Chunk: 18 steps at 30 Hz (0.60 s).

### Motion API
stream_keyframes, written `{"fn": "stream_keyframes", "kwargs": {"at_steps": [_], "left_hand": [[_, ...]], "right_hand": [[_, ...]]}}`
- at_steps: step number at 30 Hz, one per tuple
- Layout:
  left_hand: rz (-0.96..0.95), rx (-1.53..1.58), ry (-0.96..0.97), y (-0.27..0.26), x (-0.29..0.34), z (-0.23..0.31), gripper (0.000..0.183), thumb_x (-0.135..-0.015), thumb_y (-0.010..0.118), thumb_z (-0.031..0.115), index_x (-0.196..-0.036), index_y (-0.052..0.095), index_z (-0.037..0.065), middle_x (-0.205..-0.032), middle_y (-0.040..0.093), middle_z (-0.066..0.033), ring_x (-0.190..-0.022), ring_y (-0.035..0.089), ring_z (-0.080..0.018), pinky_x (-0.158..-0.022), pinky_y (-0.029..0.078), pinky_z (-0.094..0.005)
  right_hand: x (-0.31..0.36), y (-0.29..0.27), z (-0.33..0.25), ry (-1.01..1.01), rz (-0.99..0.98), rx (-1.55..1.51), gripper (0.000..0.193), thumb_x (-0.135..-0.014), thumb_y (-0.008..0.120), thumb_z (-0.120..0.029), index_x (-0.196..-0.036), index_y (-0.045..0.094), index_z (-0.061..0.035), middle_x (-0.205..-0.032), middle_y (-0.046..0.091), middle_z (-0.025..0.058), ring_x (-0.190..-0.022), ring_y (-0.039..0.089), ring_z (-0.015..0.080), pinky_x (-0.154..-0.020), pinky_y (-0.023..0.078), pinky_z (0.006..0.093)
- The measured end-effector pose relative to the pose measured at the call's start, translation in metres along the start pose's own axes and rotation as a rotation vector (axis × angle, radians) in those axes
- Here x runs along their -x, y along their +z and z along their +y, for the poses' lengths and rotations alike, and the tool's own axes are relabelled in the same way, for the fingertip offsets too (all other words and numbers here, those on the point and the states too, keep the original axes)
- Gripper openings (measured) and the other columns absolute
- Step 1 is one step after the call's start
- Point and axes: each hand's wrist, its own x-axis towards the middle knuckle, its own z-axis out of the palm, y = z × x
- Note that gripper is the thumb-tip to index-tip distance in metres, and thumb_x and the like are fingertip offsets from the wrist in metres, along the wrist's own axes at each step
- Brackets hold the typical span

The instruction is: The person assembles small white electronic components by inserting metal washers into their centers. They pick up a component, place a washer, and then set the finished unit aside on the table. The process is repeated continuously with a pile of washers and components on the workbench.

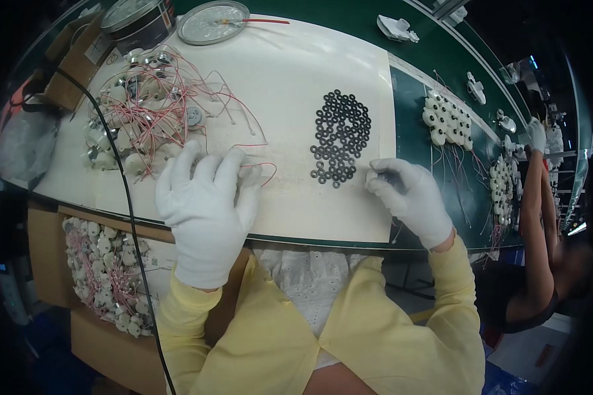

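Observation:
My left hand [207,204], in a white glove, is spread with its fingers bent down at the near edge of a heap of small round cream-and-metal parts with red and white wires [148,108]. A red wire [270,172] loops out beside its thumb; whatever lies under the palm is hidden. My right hand [412,201], also gloved, is closed in a pinch at the right side of the white sheet [290,210]. Something small and greyish shows between its fingers, too hidden to name. Just left of it lie many small black rings [341,131] in a loose patch.
A round metal lid [211,25] with a red-handled brush [260,21] sits at the back, beside a dark tin [138,23]. Wired cream parts [448,120] stand in rows at right. A carton of similar parts [105,276] is below left. A black cable [128,197] hangs across. Another person [534,263] works at far right.

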Motion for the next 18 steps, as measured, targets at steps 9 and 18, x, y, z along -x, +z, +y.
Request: {"fn": "stream_keyframes", "kwargs": {"at_steps": [9,18], "left_hand": [[0.085,0.083,-0.018,0.02,0.003,-0.008,0.02,-0.089,0.077,0.028,-0.102,0.073,0.014,-0.095,0.067,-0.0063,-0.11,0.063,-0.0349,-0.095,0.044,-0.0483],[0.097,0.113,-0.019,0.02,0.003,-0.01,0.023,-0.088,0.078,0.029,-0.104,0.074,0.013,-0.096,0.068,-0.0066,-0.11,0.063,-0.0342,-0.099,0.043,-0.0496]], "right_hand": [[-0.021,0.01,-0.015,-0.335,0.011,0.211,0.023,-0.088,0.076,-0.011,-0.108,0.067,-0.0038,-0.088,0.076,0.008,-0.07,0.072,0.0255,-0.064,0.056,0.0346],[-0.013,0.005,-0.033,-0.393,0.023,0.616,0.025,-0.087,0.079,-0.019,-0.108,0.068,-0.0106,-0.084,0.073,0.0014,-0.074,0.07,0.0245,-0.065,0.049,0.038]]}}
